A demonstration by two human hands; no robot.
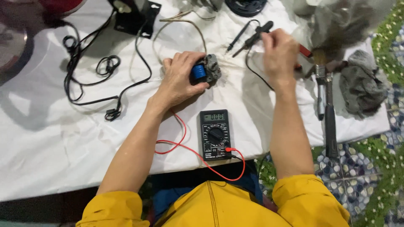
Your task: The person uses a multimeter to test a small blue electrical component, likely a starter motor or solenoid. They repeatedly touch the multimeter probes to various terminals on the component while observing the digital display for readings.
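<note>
Count: one small motor with a blue coil, one black multimeter, two black probes, one red lead and one black lead. One grey rag at far right; one hammer beside it. Several black cables lie coiled at left on the white cloth.

Left hand: fingers wrapped around the motor, thumb on its near side, pressing it onto the cloth. Motor sits at the centre of the cloth, under the fingertips, just right of the palm.

Right hand: fingers pinched together on the near end of one black probe. Probe runs from the fingertips towards the far left, tip just beyond the motor and not touching it as far as can be seen. Second probe lies alongside, on the cloth.

Multimeter lies near the body, between the two forearms, well apart from both hands. Red lead loops from its near edge, passing under the left wrist.
</note>
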